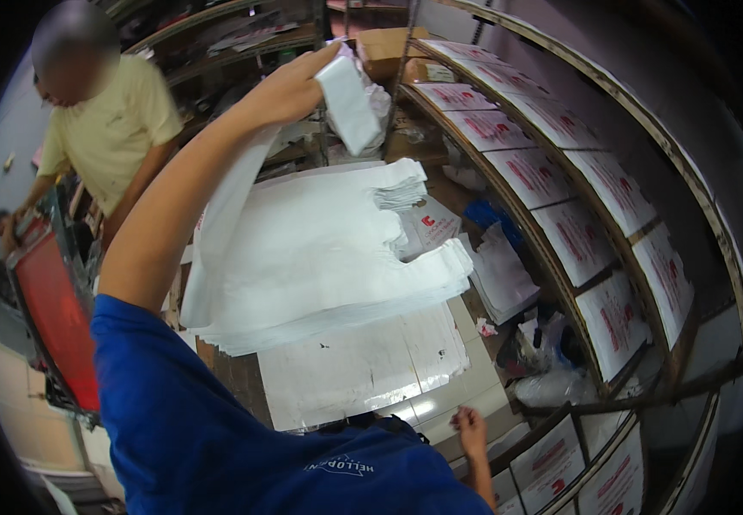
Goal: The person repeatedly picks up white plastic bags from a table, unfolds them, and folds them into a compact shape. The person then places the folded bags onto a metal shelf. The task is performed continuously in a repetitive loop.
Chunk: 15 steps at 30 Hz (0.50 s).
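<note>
The thick stack of white plastic bags [294, 227] lies lengthwise left-to-right beyond the glossy white board's [359, 373] near edge, nearer the left hand [303, 83], pinching folded white plastic [350, 107], than the curled right hand [471, 425].

White bags [303, 232], a blue shirt [208, 403] and red-printed sheets [573, 240].
The bags are left plain white where their tops are seen; the board [354, 373] below them is coloured white and flecked with dark marks. The sheets are patterned in red on white, the blue shirt is lettered in white, and pale yellow is worn by the co-worker [118, 124]. The panel [58, 313] is filled with red and edged in dark; the carton [382, 47] is toned brown.
</note>
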Available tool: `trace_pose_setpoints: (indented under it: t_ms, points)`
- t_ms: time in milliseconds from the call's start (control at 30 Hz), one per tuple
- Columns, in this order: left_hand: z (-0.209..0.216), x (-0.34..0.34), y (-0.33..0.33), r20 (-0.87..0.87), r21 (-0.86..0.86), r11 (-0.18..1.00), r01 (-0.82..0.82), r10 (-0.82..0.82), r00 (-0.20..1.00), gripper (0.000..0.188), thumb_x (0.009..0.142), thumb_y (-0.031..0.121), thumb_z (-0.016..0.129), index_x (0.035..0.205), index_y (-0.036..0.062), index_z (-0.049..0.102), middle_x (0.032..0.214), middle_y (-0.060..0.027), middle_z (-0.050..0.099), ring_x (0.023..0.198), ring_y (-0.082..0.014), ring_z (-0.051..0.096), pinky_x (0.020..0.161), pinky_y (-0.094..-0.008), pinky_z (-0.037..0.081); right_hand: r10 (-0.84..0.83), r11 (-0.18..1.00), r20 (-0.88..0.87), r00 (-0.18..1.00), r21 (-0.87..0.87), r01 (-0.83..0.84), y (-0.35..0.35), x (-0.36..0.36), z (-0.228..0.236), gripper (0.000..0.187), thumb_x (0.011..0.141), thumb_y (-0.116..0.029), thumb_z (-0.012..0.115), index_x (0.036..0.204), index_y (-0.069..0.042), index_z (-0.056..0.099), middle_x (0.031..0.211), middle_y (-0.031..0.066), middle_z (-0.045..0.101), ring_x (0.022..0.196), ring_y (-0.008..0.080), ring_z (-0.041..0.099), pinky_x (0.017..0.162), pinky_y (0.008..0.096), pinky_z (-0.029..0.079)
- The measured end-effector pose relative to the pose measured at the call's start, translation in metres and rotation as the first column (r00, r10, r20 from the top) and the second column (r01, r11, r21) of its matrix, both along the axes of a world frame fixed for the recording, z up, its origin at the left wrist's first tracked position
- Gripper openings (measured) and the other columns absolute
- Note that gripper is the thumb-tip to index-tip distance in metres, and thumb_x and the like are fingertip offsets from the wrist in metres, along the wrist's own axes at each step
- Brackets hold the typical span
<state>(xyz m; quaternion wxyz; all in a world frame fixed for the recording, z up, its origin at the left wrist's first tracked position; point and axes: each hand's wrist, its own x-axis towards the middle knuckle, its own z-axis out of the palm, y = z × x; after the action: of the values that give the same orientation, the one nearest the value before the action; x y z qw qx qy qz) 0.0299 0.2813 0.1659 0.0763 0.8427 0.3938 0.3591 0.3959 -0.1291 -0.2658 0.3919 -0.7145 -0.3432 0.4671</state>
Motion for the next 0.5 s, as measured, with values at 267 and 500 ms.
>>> trace_pose_setpoints:
  t_ms: [267,500]
  points:
    - [0.022,0.201,-0.012,-0.110,0.278,0.944,0.176,-0.150,0.982,0.052,0.080,0.015,0.044,0.129,-0.0015,0.042,0.122,-0.0262,0.053,0.119,-0.0390,0.046,0.102,-0.0452,0.032,0.163,0.674,0.330,0.930,0.651,-0.349,0.113,-0.033,0.293,0.044,0.084,-0.014,0.064,0.125,-0.001,0.052,0.117,0.0170,0.054,0.105,0.0224,0.055,0.089,0.0331,0.045]
    - [0.051,0.347,-0.102,-0.213,0.223,0.919,0.326,-0.280,0.936,0.050,0.084,0.023,0.042,0.127,-0.0015,0.046,0.116,-0.0287,0.055,0.109,-0.0428,0.052,0.095,-0.0443,0.040,-0.143,0.683,0.668,0.730,0.600,-0.416,0.089,0.016,0.343,0.047,0.073,-0.040,0.075,0.109,-0.012,0.066,0.147,0.0347,0.015,0.137,0.0475,0.019,0.109,0.0496,0.022]
